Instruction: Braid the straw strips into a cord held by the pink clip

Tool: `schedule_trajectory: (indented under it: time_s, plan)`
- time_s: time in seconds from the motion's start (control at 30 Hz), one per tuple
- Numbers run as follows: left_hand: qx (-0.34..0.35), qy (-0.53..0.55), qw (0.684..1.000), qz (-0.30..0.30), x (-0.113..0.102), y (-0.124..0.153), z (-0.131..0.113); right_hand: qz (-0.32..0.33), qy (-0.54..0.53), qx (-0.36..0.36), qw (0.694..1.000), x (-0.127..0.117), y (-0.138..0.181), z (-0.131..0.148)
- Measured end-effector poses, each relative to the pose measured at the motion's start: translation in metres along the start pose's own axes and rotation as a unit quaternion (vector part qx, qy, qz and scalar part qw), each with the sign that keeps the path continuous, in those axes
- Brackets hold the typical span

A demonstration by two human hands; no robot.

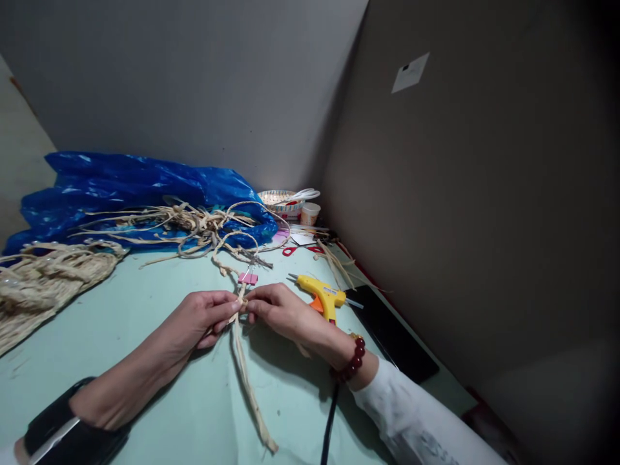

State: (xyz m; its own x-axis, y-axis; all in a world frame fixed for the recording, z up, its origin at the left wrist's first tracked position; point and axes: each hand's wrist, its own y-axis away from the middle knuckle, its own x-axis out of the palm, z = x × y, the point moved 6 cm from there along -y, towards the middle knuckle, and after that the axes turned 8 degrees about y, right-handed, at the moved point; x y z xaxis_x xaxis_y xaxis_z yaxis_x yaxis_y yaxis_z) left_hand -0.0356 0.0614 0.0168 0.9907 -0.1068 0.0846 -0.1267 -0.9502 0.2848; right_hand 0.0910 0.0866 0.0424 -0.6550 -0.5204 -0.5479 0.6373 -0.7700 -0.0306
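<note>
My left hand point(206, 316) pinches a pale strip of dried plant fibre point(249, 381) between thumb and fingers. Close against it, my right hand point(278, 310) has its fingertips closed on the same fibre. One loose end trails down across the table towards me. Just beyond my fingertips, a pink binder clip point(248, 278) grips the strand. Past the clip, a twisted cord point(223, 255) of the same fibre curls away towards the back. The exact fold between my fingers is too small to make out.
A yellow glue gun point(322, 292) lies right of my hands, near a black flat panel point(392, 336). Red-handled scissors point(303, 248), a paper cup point(310, 213) and a basket point(278, 199) are behind. A blue plastic bag point(145, 181) with fibres and a woven piece point(53, 284) occupy the left.
</note>
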Motion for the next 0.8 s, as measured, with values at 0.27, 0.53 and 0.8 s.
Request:
schedule_trajectory:
  time_s: [0.27, 0.53, 0.8]
  plan:
    - [0.131, -0.272, 0.953, -0.031, 0.005, 0.007, -0.017, -0.099, 0.014, 0.016, 0.995, -0.007, 0.004, -0.001]
    - [0.135, -0.424, 0.887, -0.119, 0.012, 0.025, -0.029, -0.145, 0.052, 0.018, 0.988, -0.003, 0.006, -0.001]
    - [0.136, -0.369, 0.913, -0.106, 0.025, 0.027, -0.015, -0.120, 0.010, -0.007, 0.993, -0.004, 0.006, 0.001]
